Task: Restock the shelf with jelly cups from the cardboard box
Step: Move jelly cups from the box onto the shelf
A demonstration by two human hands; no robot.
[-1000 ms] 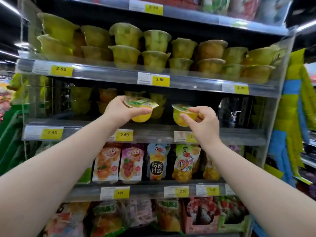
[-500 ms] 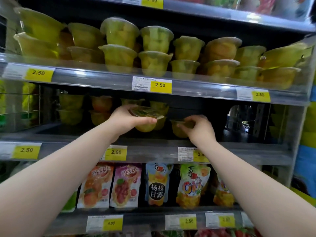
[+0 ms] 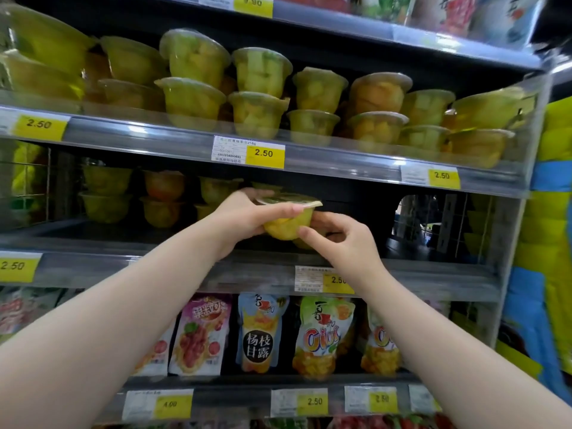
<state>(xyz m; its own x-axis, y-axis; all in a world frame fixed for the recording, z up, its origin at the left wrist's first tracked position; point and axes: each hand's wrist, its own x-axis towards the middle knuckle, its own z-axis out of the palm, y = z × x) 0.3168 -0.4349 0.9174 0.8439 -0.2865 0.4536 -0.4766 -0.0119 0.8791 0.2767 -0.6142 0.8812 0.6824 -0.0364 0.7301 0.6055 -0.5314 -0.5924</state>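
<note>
Single head-worn wide-angle view, facing forward at the shelf unit (image 3: 247, 274), its middle tier at frame centre. Close range: both forearms (image 3: 123, 305) reach in from the bottom corners.

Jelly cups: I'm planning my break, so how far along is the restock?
Done: upper shelf looks full; middle shelf has stacks at its left. In hand: left hand and right hand hold one jelly cup over it. Left: its bare right side; the box isn't visible.
</note>
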